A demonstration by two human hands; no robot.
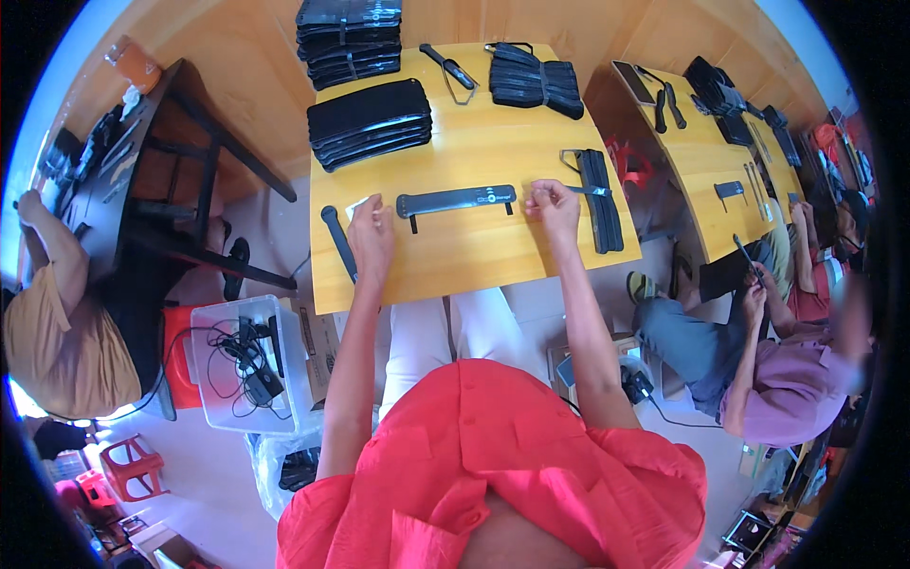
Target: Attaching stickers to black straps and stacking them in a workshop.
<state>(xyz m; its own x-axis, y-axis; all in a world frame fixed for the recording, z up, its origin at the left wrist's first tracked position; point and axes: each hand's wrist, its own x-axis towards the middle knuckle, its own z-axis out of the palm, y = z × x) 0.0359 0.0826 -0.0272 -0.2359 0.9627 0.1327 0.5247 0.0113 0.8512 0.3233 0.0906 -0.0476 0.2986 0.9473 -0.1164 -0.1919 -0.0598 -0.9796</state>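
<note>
Work piece: long black strap (445,202), flat on the yellow table (455,261), lying crosswise between the two hands; pale print near its right end, two short black tabs (413,226) sticking out below its near edge.
Left hand: left hand (373,235) just off the strap's left end, fingers curled; small white piece (355,206) right at the fingers. Can't tell if it's gripped.
Right hand: right hand (557,211) just past the strap's right end, thumb and fingers drawn together. Can't tell if anything is pinched.
Table left: second black strap (336,239) lying slantwise beside the left forearm.
Table right: banded bundle of black straps (599,213) near the right hand, lengthwise to the table's right edge.
Table far side: neat stack of black pouches (368,128) at left, taller black stack (349,43) behind it; loose black strap with a loop (447,68) mid; tied black bundle (534,83) at right.
Floor left: clear plastic bin (210,379) with tangled black cables (248,365).
Neighbors: person in tan top (71,351) at a dark table (156,123); person in mauve shirt (791,394) by another yellow table (697,180).
</note>
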